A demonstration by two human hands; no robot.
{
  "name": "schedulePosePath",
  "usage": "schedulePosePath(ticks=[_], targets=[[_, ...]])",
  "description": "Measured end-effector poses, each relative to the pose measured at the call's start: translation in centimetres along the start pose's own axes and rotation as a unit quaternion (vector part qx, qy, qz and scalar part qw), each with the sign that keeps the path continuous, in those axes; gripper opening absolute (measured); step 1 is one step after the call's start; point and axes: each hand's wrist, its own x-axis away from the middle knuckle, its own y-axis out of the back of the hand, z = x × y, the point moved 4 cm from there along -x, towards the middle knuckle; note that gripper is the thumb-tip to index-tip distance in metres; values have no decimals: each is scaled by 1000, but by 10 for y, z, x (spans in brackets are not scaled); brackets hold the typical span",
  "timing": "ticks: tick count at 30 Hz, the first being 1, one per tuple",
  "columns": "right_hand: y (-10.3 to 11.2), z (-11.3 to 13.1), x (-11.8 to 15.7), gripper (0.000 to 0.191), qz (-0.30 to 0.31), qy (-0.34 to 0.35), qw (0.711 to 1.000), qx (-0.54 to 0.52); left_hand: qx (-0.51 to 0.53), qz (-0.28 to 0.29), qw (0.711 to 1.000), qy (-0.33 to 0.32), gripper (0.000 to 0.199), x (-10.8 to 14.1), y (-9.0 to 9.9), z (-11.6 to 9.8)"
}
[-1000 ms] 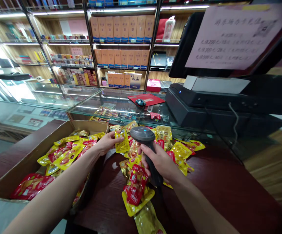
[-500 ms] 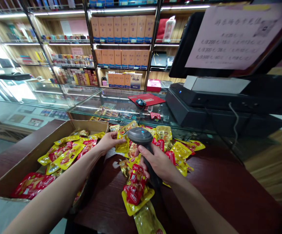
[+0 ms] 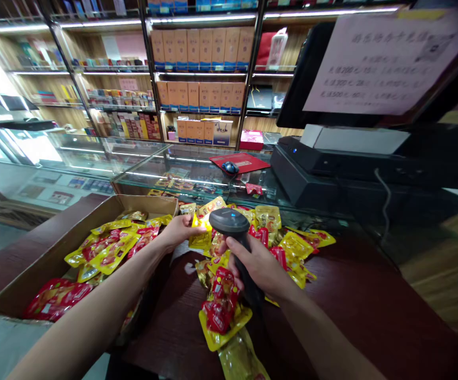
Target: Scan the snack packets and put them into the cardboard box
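Where the dark red wooden counter (image 3: 371, 311) comes closest, a gold packet (image 3: 240, 356) lies at six o'clock from the barcode scanner (image 3: 229, 221), partly under a yellow-edged packet with a red packet (image 3: 221, 306) on top. The right hand (image 3: 258, 261) is wrapped around the scanner's handle, fingers curled and thumb near the head. Toward eight o'clock stands an open cardboard box (image 3: 7, 298) of red and yellow snack packets, the left forearm reaching across it.

At nine o'clock from the scanner head and just beside it, the left hand (image 3: 177, 231) is nearly closed, pinching a yellow packet (image 3: 200, 239) between thumb and fingers. A bright patch has just appeared on that packet, which faces the scanner; the scanner's beam is probably on it now, so its code may be being read. More packets lie loose around and behind the scanner, spreading toward three and four o'clock.

Farther off at twelve o'clock, a computer mouse (image 3: 230, 168) rests on a red mat (image 3: 253, 162) on the glass display case (image 3: 145, 171). A monitor (image 3: 306, 79) with a paper notice (image 3: 359, 95) over it stands at two o'clock. Beyond, lit shelves hold rows of tan boxes (image 3: 205, 47).
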Motion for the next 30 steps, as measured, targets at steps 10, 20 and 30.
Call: schedulePosePath(ticks=[10,20,30], targets=[[1,-3,0,35,2,11,1000,-2,-45,-1,999,4,43,0,0,2],[-1,1,3,38,6,35,999,2,32,-21,999,1,49,4,1,-5],[-8,8,13,44,10,28,999,17,-49,-221,968,-107,51,63,93,-72]])
